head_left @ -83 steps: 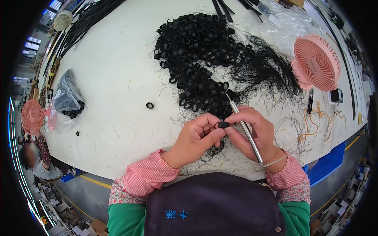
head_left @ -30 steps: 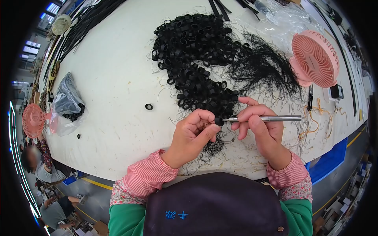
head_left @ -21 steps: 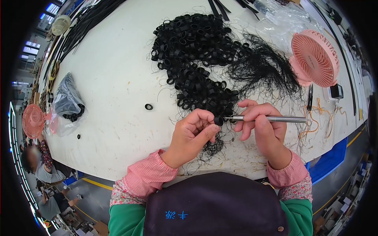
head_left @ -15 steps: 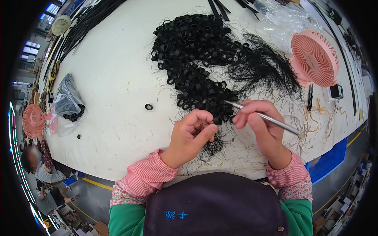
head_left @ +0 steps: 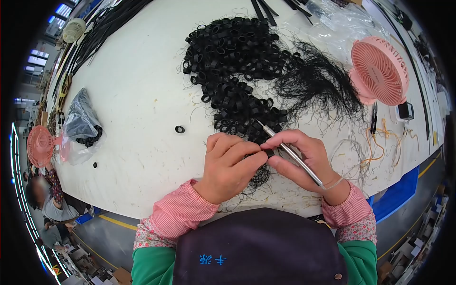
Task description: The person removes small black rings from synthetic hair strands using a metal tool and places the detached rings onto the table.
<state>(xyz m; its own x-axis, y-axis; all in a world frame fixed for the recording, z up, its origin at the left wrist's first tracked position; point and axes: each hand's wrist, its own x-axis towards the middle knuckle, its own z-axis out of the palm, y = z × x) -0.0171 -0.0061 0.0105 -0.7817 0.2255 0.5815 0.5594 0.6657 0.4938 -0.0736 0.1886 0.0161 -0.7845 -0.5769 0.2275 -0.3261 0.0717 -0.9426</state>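
left hand (head_left: 227, 164) pinching ring (head_left: 270, 153) | right hand (head_left: 313, 154) pinching tool (head_left: 294, 157), also at ring | risk: tip (head_left: 259, 122) could snag pile (head_left: 228, 57), jerking ring loose

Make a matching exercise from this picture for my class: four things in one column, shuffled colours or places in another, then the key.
Things:
1. Metal tool
2. Held ring
3. Large fan
4. Thread tangle

Matches:
A. Pink
B. Black, spread right of the ring pile
C. Silver, in the right hand
D. Black, between left hand and right hand

Pairs: 1-C, 2-D, 3-A, 4-B
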